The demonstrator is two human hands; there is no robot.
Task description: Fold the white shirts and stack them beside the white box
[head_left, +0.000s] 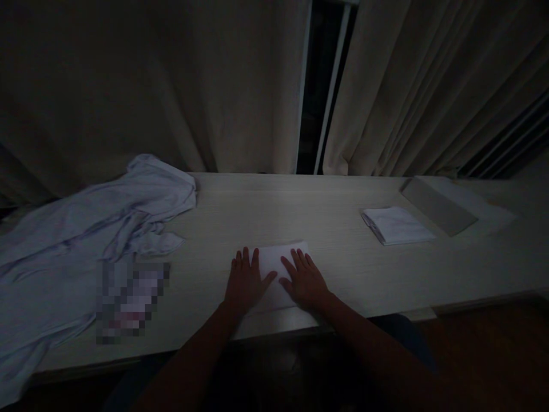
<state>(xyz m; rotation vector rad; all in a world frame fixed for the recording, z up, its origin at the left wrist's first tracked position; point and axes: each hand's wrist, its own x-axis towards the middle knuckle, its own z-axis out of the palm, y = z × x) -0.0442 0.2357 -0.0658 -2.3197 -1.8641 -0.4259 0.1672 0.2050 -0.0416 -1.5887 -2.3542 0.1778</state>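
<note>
A small folded white cloth point(274, 260) lies near the front edge of a pale wooden table point(266, 212). My left hand point(245, 281) rests flat on its left part, fingers spread. My right hand point(305, 279) lies flat on its right part, fingers apart as well. Neither hand grips anything; both palms press down on the cloth. The scene is dim.
A crumpled pale blue garment pile point(86, 229) covers the table's left end. A second folded white cloth point(397, 225) sits at the right, with a flat grey wedge-shaped object point(437, 206) behind it. Beige curtains point(193, 86) hang behind the table.
</note>
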